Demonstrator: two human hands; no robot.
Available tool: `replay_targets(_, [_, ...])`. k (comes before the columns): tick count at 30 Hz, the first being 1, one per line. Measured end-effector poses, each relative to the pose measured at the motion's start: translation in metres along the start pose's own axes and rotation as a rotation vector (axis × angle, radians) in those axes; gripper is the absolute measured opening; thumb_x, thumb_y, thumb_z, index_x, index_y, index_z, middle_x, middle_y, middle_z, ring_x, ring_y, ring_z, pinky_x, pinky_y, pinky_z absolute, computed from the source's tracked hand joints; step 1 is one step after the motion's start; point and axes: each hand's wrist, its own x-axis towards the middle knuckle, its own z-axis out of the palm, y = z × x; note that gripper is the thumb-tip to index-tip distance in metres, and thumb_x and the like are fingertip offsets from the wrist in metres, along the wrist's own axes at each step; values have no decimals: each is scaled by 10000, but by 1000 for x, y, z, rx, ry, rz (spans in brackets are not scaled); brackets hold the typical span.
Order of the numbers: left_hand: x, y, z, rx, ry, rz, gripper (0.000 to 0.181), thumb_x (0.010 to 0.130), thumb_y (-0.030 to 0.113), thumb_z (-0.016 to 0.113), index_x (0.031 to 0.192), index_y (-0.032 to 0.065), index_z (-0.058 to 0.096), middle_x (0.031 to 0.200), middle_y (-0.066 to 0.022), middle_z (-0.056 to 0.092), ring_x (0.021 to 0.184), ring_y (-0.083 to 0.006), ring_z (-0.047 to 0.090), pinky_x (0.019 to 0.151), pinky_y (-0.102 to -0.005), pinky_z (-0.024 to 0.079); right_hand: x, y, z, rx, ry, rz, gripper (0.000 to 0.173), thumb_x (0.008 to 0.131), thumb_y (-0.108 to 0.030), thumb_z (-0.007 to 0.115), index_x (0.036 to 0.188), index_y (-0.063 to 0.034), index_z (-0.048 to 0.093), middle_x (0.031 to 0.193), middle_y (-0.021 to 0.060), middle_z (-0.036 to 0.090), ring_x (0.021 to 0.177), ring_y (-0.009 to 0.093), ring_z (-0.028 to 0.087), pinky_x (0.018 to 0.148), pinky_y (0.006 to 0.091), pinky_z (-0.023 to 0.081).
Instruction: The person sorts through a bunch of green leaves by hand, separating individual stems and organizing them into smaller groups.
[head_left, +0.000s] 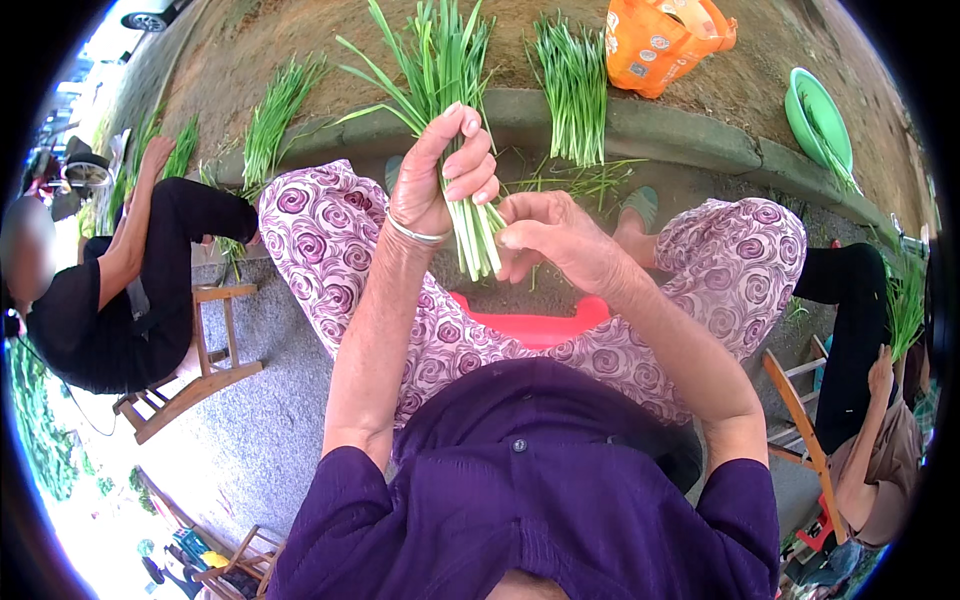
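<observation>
My left hand (442, 176), with a silvery bangle at its wrist, grips a bunch of garlic chives (478, 240) in front of me. Their green leaves fan upward, and the pale cut ends hang below my fingers. At those lower ends is my right hand (559, 240), its fingers bent and its thumb against the right side of the stems. Whether it pinches a single stem cannot be made out. Beyond my hands, a second pile of chives (577, 97) leans on the concrete kerb (660, 127). Loose chive scraps (592, 178) litter the ground below it.
An orange bag (660, 45) stands past the kerb, with a green basin (817, 120) holding some chives farther right. More chives (274, 120) lie at left. People sit on either side by wooden chairs (202, 382). Between my legs shows a red plastic object (532, 326).
</observation>
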Motion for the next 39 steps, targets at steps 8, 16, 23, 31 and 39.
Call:
replay_targets(8, [1, 0, -5, 0, -10, -5, 231, 994, 265, 431, 920, 65, 520, 582, 40, 376, 433, -67, 356, 492, -261, 413, 0, 5, -2, 50, -14, -18, 168, 789, -158, 595, 848, 0, 588, 817, 59, 639, 745, 117, 632, 680, 234, 530])
replay_targets(16, [1, 2, -1, 35, 51, 16, 238, 1010, 254, 395, 908, 64, 494, 562, 46, 350, 412, -59, 350, 445, -243, 397, -1, 5, -5, -24, -40, -36, 263, 802, -209, 589, 930, 19, 613, 861, 65, 647, 803, 128, 632, 725, 258, 528])
replay_targets(23, [0, 0, 2, 334, 258, 28, 236, 965, 303, 505, 865, 89, 500, 562, 44, 356, 436, -75, 365, 475, -260, 394, 5, 6, -9, -139, 144, -116, 461, 862, -346, 624, 1120, 34, 575, 954, 72, 647, 877, 142, 608, 805, 295, 495])
replay_targets(31, [10, -48, -13, 373, 610, 194, 223, 874, 190, 664, 796, 28, 532, 604, -20, 504, 454, -117, 470, 421, -277, 426, 13, 32, 14, -287, 335, -58, 314, 772, -199, 637, 964, 36, 555, 752, 65, 597, 656, 115, 575, 622, 276, 484])
replay_targets(39, [4, -35, -24, 278, 520, -152, 250, 849, 143, 673, 1035, 9, 573, 740, -49, 564, 621, -172, 574, 575, -308, 513, 11, 45, 17, 114, 148, 181, 261, 841, -279, 582, 720, -54, 528, 602, 7, 529, 476, 127, 584, 463, 262, 520])
